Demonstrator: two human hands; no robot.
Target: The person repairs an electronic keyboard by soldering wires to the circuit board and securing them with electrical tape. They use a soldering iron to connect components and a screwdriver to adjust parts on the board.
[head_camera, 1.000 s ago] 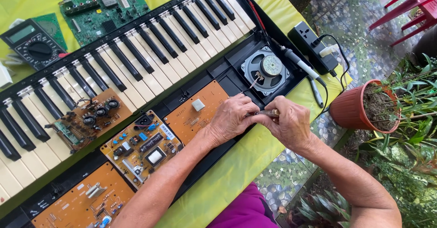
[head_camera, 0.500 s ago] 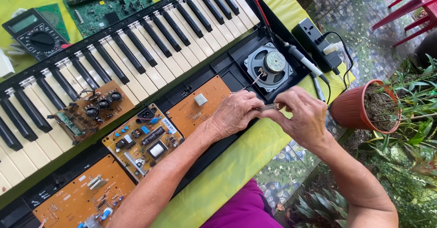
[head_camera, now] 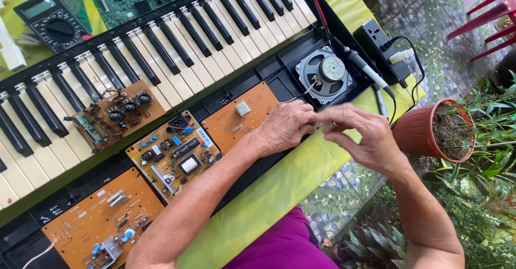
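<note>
Clearly the opened black electronic keyboard with white and black keys (head_camera: 161,48) is lying across the yellow-green covered bench (head_camera: 279,188), its orange circuit boards (head_camera: 242,119) and round grey speaker (head_camera: 324,74) exposed, reassembly not done. The left hand (head_camera: 285,126) and right hand (head_camera: 360,137) are pinching a small pale part (head_camera: 324,124) between them, just below the speaker. A small white rectangular label (head_camera: 203,137) is sitting on the middle board.

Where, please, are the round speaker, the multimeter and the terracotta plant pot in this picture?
round speaker (head_camera: 325,73), head view, on its metal back and magnet.
multimeter (head_camera: 54,23), head view, on its black dial face.
terracotta plant pot (head_camera: 414,135), head view, on its outer wall.
</note>
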